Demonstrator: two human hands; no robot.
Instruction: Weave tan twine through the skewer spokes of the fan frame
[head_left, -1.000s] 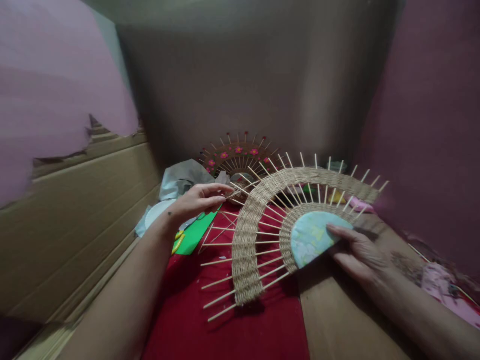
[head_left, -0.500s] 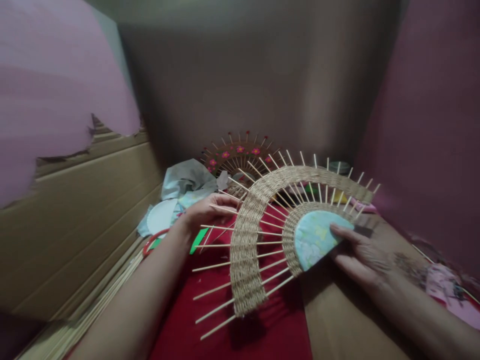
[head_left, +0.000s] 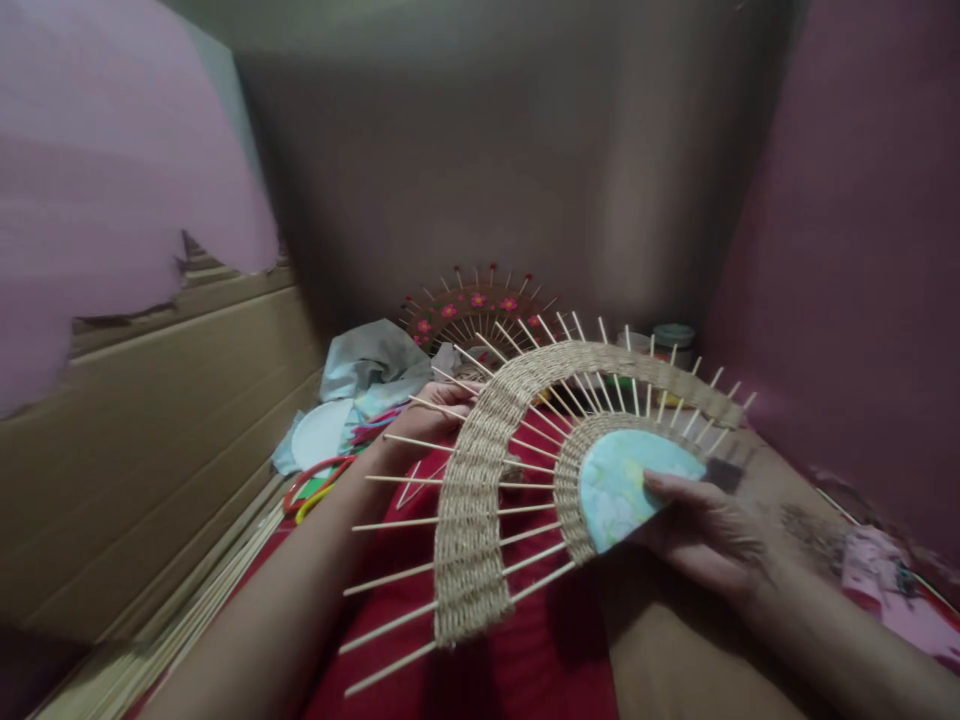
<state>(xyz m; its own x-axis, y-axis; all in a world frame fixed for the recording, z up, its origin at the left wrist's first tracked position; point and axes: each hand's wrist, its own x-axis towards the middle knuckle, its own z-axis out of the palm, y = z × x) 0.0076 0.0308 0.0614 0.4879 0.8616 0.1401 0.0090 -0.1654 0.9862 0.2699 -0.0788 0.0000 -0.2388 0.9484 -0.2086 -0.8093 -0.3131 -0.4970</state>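
Observation:
A half-round woven fan [head_left: 469, 500] is held up in front of me. Pale sticks radiate through its braided straw-coloured outer band and a narrower inner band. At its centre is a light-blue patterned cloth half-disc [head_left: 619, 485]. My right hand [head_left: 701, 530] grips this centre, thumb on the cloth face and fingers underneath. At the upper left of the outer band is my left hand [head_left: 442, 400], its fingers closed at the stick ends and partly hidden behind the sticks and weave.
A finished-looking fan with pink flowers [head_left: 478, 300] leans at the back wall. Left of it lie grey cloth [head_left: 375, 355], a white disc [head_left: 321, 432] and orange-handled scissors [head_left: 319, 480]. Red cloth [head_left: 551, 650] spreads below. Long pale sticks [head_left: 202, 620] run along the cardboard [head_left: 172, 420].
The fan has shifted left and slightly down, with my right hand moving along. My left hand has moved slightly up toward the band's edge, uncovering yellow beside the scissors.

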